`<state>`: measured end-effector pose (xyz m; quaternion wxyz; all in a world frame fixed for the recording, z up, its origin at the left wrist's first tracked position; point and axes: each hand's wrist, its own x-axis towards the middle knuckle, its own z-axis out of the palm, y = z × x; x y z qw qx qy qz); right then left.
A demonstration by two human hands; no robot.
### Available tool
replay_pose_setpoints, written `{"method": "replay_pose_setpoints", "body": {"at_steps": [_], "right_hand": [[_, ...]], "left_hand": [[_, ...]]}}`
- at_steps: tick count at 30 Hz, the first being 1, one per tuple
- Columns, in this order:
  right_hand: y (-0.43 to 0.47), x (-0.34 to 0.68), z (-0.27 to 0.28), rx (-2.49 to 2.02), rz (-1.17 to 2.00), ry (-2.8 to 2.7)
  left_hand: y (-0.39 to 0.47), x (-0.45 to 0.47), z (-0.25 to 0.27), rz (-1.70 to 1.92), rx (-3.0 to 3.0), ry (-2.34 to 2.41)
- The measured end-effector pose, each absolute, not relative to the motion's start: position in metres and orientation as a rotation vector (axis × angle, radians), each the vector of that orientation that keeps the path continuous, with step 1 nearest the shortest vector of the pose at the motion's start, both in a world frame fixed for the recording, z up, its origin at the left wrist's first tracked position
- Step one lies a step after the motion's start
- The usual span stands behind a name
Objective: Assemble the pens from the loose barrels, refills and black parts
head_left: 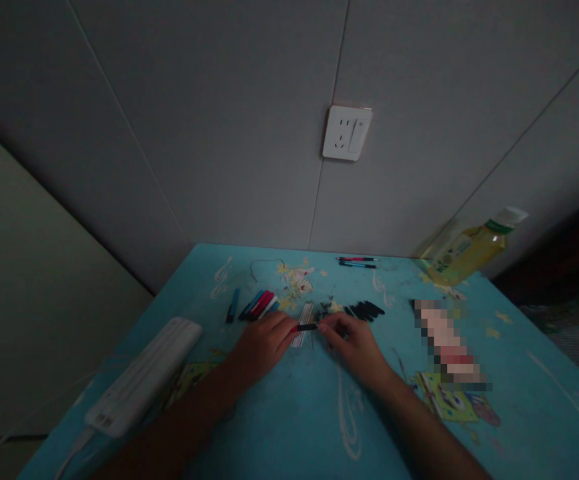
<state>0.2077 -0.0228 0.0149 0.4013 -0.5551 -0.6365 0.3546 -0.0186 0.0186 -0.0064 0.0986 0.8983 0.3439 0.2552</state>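
Note:
My left hand (267, 338) is closed around a red and black pen (306, 327), which lies level and points to the right. At the pen's black end, my right hand (352, 341) is closed in a pinch of thumb and forefinger; any small part between those fingertips is too small to make out. Thin whitish sticks like pen refills (300, 339) lie side by side under the pen. Beside my left hand rest several blue, red and white pen barrels (259, 305). Short black pieces (364, 311) lie beyond my right hand, near tiny dark parts (326, 308).
Two whole pens (357, 265) lie at the back of the blue table (289, 413). A white power strip (142, 380) is on the left. To the right are a bottle of yellow liquid (469, 253) and a phone-shaped, pixelated object (449, 343). A wall socket (347, 133) is above.

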Motion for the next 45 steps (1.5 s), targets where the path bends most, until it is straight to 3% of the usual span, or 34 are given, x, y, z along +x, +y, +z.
{"method": "replay_pose_setpoints", "body": {"at_steps": [6,26,45], "right_hand": [[-0.026,0.207,0.015,-1.518,0.6,-1.842],[-0.029,0.208,0.018,-1.282,0.523,-1.963],[-0.024,0.209,0.012,-1.417,0.515,-2.007]], "left_hand": [[0.021,-0.018,-0.009,0.704,2.723,1.003],[0.022,-0.018,0.0,0.717,2.697,1.1],[0.022,-0.016,-0.003,0.838,2.703,0.991]]}}
